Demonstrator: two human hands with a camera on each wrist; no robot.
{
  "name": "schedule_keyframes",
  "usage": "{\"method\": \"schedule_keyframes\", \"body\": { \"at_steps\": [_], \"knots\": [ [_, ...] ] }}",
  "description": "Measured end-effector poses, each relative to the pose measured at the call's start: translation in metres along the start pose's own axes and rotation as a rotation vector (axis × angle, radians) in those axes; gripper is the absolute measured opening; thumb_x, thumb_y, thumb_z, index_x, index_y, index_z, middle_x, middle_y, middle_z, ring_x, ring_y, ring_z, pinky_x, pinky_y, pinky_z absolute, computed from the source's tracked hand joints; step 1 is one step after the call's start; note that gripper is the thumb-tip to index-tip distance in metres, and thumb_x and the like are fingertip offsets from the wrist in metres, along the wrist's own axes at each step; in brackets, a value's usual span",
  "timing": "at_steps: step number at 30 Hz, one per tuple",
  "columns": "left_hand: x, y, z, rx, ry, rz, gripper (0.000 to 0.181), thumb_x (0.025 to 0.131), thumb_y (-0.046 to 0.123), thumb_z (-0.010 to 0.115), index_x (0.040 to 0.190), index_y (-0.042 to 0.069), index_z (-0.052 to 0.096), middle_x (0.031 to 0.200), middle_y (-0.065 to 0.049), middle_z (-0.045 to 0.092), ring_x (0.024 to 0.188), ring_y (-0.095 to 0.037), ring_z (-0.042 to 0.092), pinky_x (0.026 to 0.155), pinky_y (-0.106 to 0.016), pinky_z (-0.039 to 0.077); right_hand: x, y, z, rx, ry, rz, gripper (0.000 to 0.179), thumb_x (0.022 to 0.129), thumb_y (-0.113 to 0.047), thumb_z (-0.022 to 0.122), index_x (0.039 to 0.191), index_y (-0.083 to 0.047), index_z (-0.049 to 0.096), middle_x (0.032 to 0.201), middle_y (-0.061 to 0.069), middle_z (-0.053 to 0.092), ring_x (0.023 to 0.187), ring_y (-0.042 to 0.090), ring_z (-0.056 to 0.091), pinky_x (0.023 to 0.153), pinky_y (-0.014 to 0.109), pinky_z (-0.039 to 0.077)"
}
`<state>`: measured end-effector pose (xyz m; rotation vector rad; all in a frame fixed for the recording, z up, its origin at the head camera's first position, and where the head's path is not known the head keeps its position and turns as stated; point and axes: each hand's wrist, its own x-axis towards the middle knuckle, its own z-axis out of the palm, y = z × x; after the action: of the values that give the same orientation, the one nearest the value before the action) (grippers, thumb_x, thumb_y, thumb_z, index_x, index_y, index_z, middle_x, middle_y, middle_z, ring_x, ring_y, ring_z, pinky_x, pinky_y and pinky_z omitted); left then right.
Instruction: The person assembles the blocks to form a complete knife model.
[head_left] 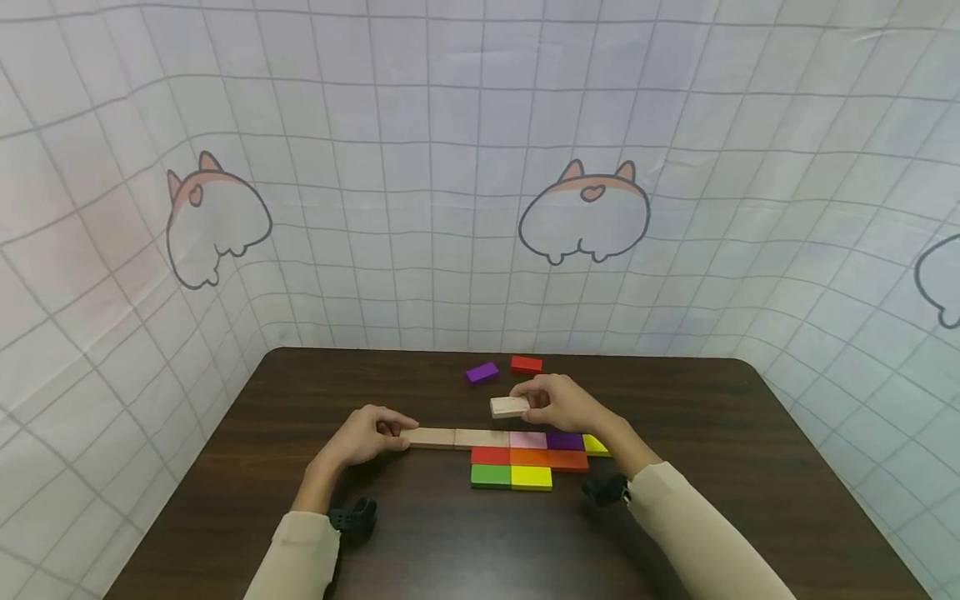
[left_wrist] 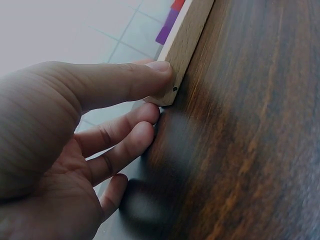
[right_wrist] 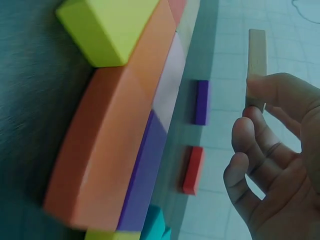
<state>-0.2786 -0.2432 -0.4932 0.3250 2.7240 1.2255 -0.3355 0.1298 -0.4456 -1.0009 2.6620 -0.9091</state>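
My left hand point(head_left: 363, 435) pinches the outer end of a plain wooden block point(head_left: 431, 437), thumb along its near side. This block lies at the left of a row, followed by a second plain block point(head_left: 482, 438), then pink point(head_left: 528, 440), purple point(head_left: 565, 442) and yellow point(head_left: 597, 446) ones. Against that row's near side lie a red block point(head_left: 491, 456) and two orange blocks point(head_left: 548, 459); nearer still are a green point(head_left: 491, 476) and a yellow block point(head_left: 531, 478). Behind the row, my right hand point(head_left: 564, 405) holds another plain wooden block point(head_left: 507, 407) by its right end, raised above the table.
Toward the back of the dark wood table point(head_left: 360, 375) lie a loose purple block point(head_left: 482, 372) and a loose red block point(head_left: 527, 365). Teal blocks point(right_wrist: 153, 225) show beyond the row in the right wrist view. A white grid-patterned sheet point(head_left: 420, 275) surrounds the table's back and sides.
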Motion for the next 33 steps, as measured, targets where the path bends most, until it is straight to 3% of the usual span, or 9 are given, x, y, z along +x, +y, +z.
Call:
{"method": "schedule_keyframes", "body": {
  "at_steps": [10,17,24,33],
  "knots": [
    [0.0,-0.003,-0.001,0.0,0.004,-0.011,0.024,0.088,0.015,0.081,0.112,0.02,0.08,0.092,-0.001,0.065,0.077,-0.017,0.054,0.068,-0.033,0.047,-0.044,0.002,-0.001,-0.018,0.04,0.016,0.031,0.092,-0.017,0.077,0.123,-0.017,0.072,0.082,-0.006,0.055,0.07,0.01,0.05,0.061,0.023,0.044],
    [0.0,-0.003,0.0,0.002,0.002,-0.004,0.025,0.088,0.015,0.081,0.113,0.019,0.08,0.091,-0.001,0.065,0.076,-0.017,0.054,0.066,-0.033,0.046,-0.071,0.008,0.001,-0.038,0.069,0.005,0.025,0.091,-0.014,0.076,0.115,-0.02,0.073,0.08,-0.009,0.054,0.071,0.009,0.049,0.063,0.023,0.044],
    [0.0,-0.002,0.001,0.0,0.002,-0.009,0.025,0.088,0.014,0.08,0.112,0.019,0.08,0.09,-0.001,0.064,0.075,-0.017,0.053,0.066,-0.033,0.045,-0.098,0.022,0.004,-0.041,0.079,0.02,0.029,0.092,-0.015,0.076,0.121,-0.014,0.072,0.085,-0.007,0.058,0.07,0.006,0.052,0.063,0.023,0.048],
    [0.001,-0.002,0.001,0.0,0.006,0.0,0.025,0.088,0.013,0.081,0.112,0.018,0.08,0.089,-0.001,0.064,0.075,-0.017,0.053,0.066,-0.032,0.045,-0.128,0.03,0.006,-0.003,0.072,0.055,0.033,0.09,-0.013,0.078,0.122,-0.008,0.072,0.082,-0.001,0.056,0.068,0.002,0.046,0.061,0.021,0.042]
  ]
}}
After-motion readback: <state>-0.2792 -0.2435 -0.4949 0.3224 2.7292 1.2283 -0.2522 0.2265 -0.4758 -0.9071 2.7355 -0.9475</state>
